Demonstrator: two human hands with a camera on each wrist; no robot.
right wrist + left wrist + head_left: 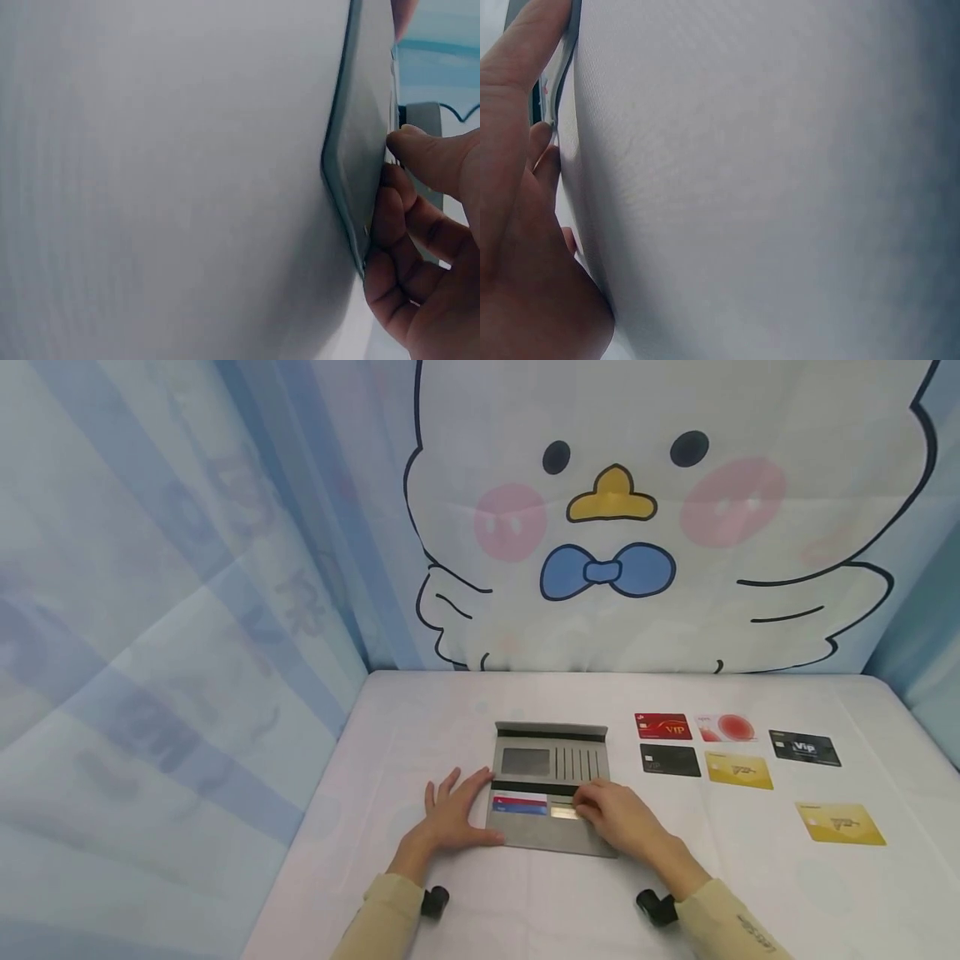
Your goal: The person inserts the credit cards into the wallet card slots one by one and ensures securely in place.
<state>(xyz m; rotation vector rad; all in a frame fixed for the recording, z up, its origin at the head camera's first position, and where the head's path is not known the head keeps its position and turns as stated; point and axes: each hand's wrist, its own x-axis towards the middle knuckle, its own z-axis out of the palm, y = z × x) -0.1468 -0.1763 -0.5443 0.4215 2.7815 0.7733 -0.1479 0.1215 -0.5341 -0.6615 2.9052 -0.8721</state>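
A grey card wallet (pixel 551 842) lies unfolded on the table, with slots and a clear window in its upper half. My left hand (pixel 450 818) rests at the wallet's left edge, fingers spread and thumb on the lower corner. At the lower half's right pocket, my right hand (pixel 621 817) pinches a gold card (pixel 562 811) with curled fingers; they hide its right part. Beside it, a red, white and blue card (pixel 519 803) sits in the left pocket. The right wrist view shows the thumb and fingers (pixel 427 154) at the wallet's edge.
Right of the wallet lie a red VIP card (pixel 663 727), a white card with a red circle (pixel 726 728), two dark cards (pixel 670 760) and two gold cards (pixel 842 823). A curtain (pixel 600 635) with a cartoon bird hangs behind the white table (pixel 540 910).
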